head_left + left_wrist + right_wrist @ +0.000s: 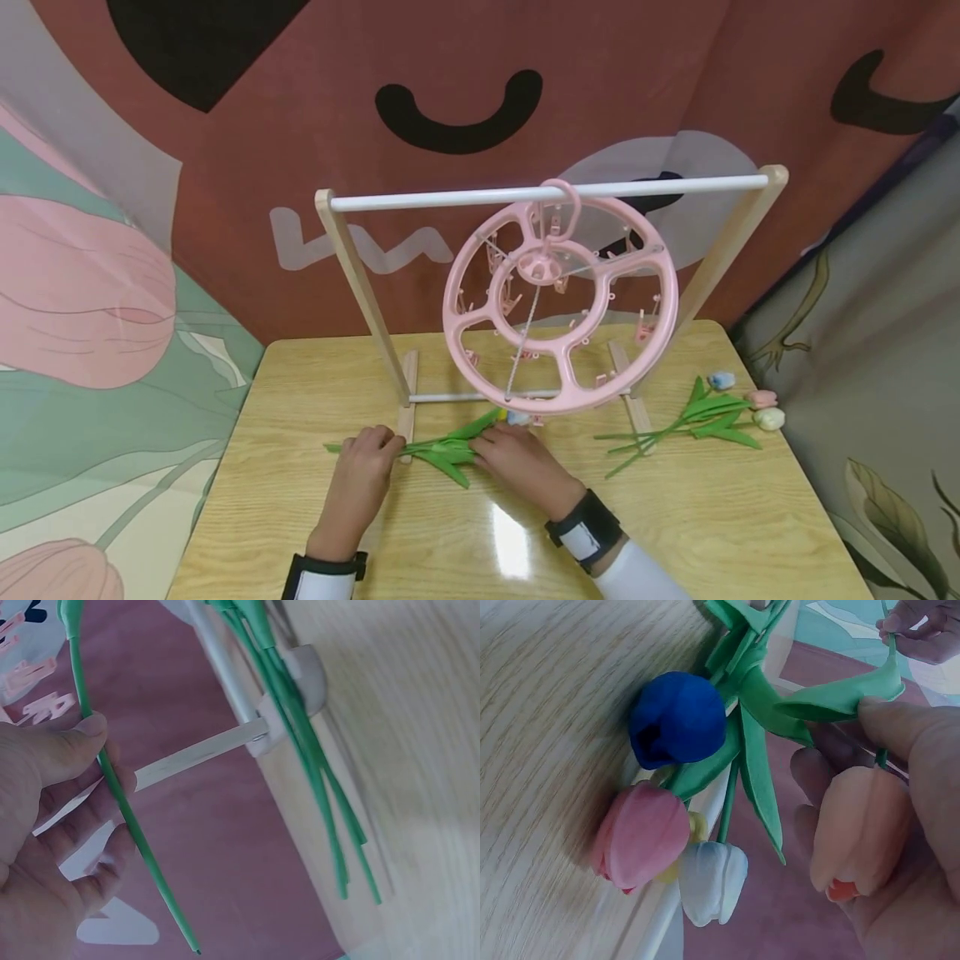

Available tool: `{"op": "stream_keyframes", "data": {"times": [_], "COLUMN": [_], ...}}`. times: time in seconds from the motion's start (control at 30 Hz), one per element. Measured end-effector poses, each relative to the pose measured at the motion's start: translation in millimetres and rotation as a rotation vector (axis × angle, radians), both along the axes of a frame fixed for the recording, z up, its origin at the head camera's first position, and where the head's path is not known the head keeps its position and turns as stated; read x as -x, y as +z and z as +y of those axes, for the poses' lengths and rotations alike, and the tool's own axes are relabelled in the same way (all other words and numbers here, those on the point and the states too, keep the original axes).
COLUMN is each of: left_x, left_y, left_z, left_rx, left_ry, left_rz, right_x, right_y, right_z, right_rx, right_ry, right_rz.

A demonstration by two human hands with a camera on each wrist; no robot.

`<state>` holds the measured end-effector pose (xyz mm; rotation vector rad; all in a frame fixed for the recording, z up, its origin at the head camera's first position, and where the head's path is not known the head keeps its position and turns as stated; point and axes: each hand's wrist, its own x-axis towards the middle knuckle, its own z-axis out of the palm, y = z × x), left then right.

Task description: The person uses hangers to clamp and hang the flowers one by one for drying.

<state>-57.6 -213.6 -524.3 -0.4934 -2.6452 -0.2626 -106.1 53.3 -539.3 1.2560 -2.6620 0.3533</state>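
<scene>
An artificial tulip with a peach bloom [864,825] is held up by both hands, apart from the bunch beneath it. My left hand [363,458] pinches the tulip's green stem [146,847] between thumb and fingers. Near the leaf just behind the bloom, my right hand [521,467] grips the same tulip, the bloom lying against the palm. Below lie more tulips, with a blue bloom [679,720], a pink bloom [643,834], a white bloom [712,881] and a partly hidden yellow one. Their green stems [300,735] cross the stand's left foot.
A round pink clip hanger [577,400] with small clips hangs from the white rod [450,198] of a wooden stand. Another tulip bunch [712,408] lies on the table's right side, its stems near the stand's right foot [637,412]. A patterned curtain rises behind the table.
</scene>
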Motion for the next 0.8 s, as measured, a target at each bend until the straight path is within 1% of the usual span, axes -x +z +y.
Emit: {"op": "stream_keyframes", "data": {"times": [0.1,0.23,0.33,0.5,0.63,0.7,0.8], "left_x": [-0.5,-0.7,-0.5,-1.5,-4.6,-5.9,-8.2], "left_y": [4.9,10.6,13.7,17.3,20.4,20.1,15.7], "left_z": [1.3,2.9,4.8,8.9,13.0,15.5,20.5], "left_rx": [0.003,-0.005,-0.029,-0.127,-0.209,-0.237,-0.29], "left_ry": [0.0,-0.001,-0.007,-0.03,-0.048,-0.05,-0.031], "left_rz": [0.011,0.037,0.069,0.133,0.175,0.187,0.157], "right_x": [-0.2,-1.7,-3.0,-5.1,-6.0,-6.2,-6.7], "right_y": [2.0,4.9,6.4,9.5,10.8,11.3,13.3], "right_z": [0.0,1.7,3.6,6.5,7.4,7.2,5.7], "right_rx": [0.029,0.08,0.133,0.193,0.207,0.209,0.217], "right_ry": [0.006,-0.009,-0.025,-0.034,-0.044,-0.052,-0.07], "right_rz": [0.017,-0.006,-0.028,-0.055,-0.089,-0.105,-0.137]}}
